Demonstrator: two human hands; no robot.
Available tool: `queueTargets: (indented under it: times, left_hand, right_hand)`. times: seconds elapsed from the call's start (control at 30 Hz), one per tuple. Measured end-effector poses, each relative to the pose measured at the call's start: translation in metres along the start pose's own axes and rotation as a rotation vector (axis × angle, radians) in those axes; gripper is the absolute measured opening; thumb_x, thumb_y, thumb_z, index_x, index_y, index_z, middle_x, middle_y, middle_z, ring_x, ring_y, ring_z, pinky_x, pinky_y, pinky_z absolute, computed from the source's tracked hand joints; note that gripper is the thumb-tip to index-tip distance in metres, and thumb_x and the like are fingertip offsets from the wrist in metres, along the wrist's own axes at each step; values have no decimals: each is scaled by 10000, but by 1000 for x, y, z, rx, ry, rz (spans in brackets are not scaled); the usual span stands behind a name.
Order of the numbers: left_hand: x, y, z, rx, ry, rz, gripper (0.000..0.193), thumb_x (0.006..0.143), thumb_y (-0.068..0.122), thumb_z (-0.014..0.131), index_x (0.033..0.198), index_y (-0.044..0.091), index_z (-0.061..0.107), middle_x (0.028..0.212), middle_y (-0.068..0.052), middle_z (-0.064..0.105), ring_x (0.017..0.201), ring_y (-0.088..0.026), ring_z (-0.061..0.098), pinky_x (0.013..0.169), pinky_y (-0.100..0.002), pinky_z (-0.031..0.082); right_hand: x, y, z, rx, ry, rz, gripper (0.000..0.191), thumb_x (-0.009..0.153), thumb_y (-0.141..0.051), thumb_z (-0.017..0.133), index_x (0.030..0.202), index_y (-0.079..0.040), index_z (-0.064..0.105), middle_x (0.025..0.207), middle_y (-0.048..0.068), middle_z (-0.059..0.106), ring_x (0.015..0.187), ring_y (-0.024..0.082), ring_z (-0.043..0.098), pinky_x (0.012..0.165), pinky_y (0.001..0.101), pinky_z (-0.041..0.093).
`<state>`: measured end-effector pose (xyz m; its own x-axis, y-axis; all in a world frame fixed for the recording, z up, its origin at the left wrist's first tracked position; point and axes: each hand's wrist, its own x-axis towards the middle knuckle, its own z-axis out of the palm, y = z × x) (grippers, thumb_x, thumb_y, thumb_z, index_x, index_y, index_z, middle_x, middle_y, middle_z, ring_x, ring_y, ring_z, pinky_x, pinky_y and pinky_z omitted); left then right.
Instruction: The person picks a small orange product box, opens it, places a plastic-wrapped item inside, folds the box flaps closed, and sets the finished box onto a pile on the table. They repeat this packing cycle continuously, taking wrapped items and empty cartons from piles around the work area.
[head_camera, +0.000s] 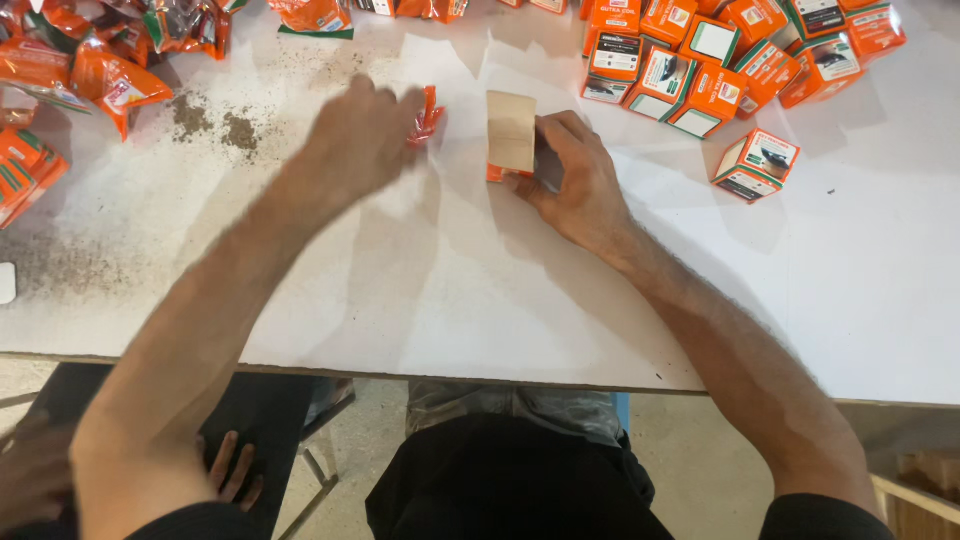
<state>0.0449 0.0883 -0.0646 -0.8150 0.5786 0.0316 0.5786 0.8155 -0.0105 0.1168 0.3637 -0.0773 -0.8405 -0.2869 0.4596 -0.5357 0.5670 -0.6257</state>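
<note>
The left hand (360, 135) pinches a small orange packet (428, 115) above the white bench (450, 280); just beside it, the right hand (580, 180) grips an open box (511, 135), flap up, standing on the bench.

Pretty bright overall, soft even light; the white table (480, 290) takes most of it and looks a bit washed out toward the right side, no hard glare spots though; shadows are faint and grey, falling under both forearms and spreading toward the near edge, so the light seems to sit above and a bit ahead; the left hand (360, 135) is smeared with motion blur, and the orange packet (428, 115) at its fingers is just as soft; the right hand (575, 180) and the open box (511, 135) are sharper; the orange boxes (715, 60) up top look crisp enough; below the table edge it goes dim and murky.
</note>
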Motion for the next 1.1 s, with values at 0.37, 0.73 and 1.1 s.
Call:
queueTargets:
  times: [0.37,0.73,1.1]
  left_hand:
    - [-47,68,-16,-756,808,337,316,914,-170,696,1122,-2,530,1241,-172,601,1127,-293,662,904,-419,612]
    - [-36,73,21,-376,707,347,512,983,278,809,1345,16,558,1202,-79,635,1088,-246,640,1058,-523,344]
    - [-24,98,10,-941,707,-76,264,964,44,673,1209,-3,588,1192,-155,534,1114,-281,564,966,-393,508]
  right_hand:
    - [3,-17,-3,103,-90,40,513,702,-138,937,1158,-41,722,1059,108,685,964,291,688,830,398,559]
    - [2,-17,3,22,-93,-5,558,708,-92,892,1222,-32,682,1125,128,683,1040,334,672,882,428,547]
    - [0,-23,5,-14,-98,-12,508,735,-146,920,1170,-37,680,1147,130,665,1064,357,646,900,440,533]
